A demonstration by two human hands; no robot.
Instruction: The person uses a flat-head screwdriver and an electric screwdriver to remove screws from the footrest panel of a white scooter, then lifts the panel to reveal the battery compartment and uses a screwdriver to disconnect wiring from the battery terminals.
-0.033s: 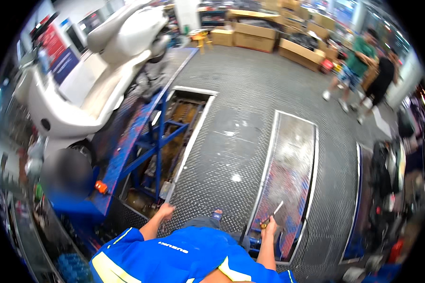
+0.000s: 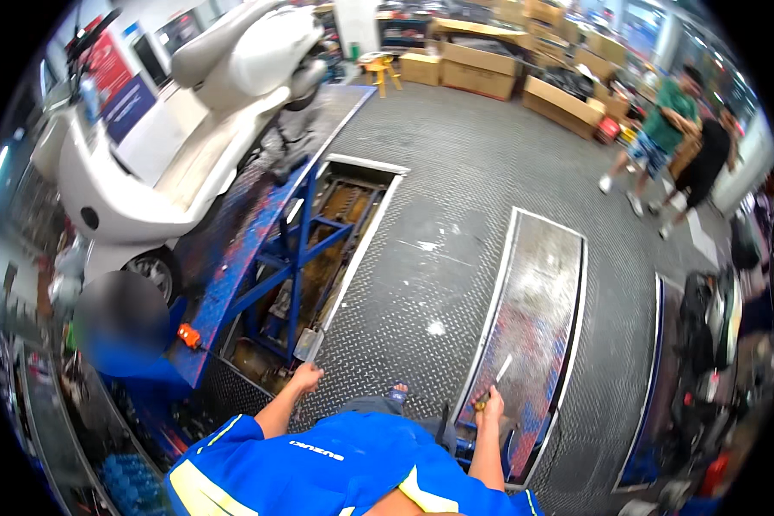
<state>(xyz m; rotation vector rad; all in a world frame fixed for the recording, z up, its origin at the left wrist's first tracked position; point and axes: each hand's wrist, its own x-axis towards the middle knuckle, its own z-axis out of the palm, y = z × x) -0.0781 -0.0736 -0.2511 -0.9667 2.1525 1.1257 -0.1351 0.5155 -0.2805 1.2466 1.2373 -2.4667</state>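
In my right hand (image 2: 490,406) is a screwdriver (image 2: 501,371), its amber-and-dark handle inside my closed fingers and its pale shaft pointing up and away. It hangs over the near part of a worn metal lift platform (image 2: 535,284) with red and blue paint marks. My left hand (image 2: 305,377) is curled into a loose fist, and nothing shows in it. It is nearest the near corner of the open floor pit, beside a small metal plate (image 2: 309,344). Blue struts (image 2: 294,284) rise from that pit under a raised lift.
A white scooter (image 2: 155,185) stands on the raised blue lift (image 2: 232,297) at left, an orange control (image 2: 189,335) at its near end. A person in blue (image 2: 129,344) is beside it. Cardboard boxes (image 2: 477,73) line the back. Two people (image 2: 666,129) stand far right.
The view has shifted slightly, so the surroundings sit a little further right. Both hands keep nearly the same place, and the screwdriver stays in my right hand.
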